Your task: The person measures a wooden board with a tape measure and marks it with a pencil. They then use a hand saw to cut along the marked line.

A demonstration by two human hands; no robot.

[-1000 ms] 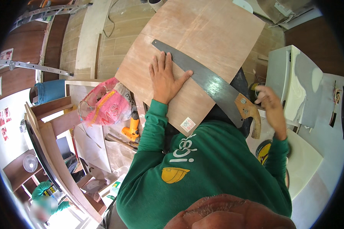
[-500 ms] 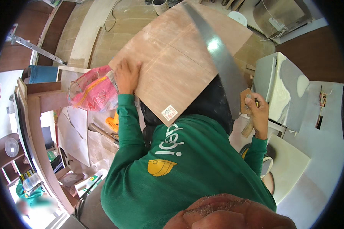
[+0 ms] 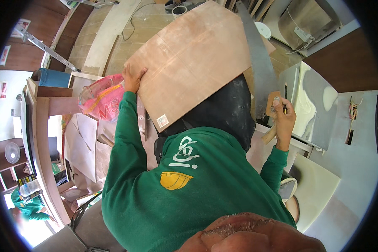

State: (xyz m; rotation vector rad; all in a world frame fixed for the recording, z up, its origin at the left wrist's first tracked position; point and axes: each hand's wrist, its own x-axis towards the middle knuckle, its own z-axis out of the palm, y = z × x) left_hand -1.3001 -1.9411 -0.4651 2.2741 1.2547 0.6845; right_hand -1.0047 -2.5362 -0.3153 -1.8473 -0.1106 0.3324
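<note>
A large plywood board (image 3: pixel 193 59) with a small printed label (image 3: pixel 162 121) at its near corner lies over my legs in dark trousers (image 3: pixel 229 107). My left hand (image 3: pixel 132 80) grips the board's left edge, thumb on top; the fingertips are partly hidden. My right hand (image 3: pixel 284 122) is closed round the wooden handle of a hand saw (image 3: pixel 259 59). The long grey blade points away, just right of the board's right edge; I cannot tell whether it touches. A dark pencil (image 3: pixel 286 94) sticks up between my right fingers.
Beside my left hand sits a pink plastic bag (image 3: pixel 101 97). At right stands a white and grey box-like unit (image 3: pixel 308 101). A ladder (image 3: pixel 50 51) and a blue bin (image 3: pixel 54 78) are at left. Another person in green (image 3: pixel 27 203) shows at lower left.
The board has shifted left and turned slightly. The saw, which lay across the board's right part, has swung off to the right. My left hand has moved from lying flat to gripping the edge.
</note>
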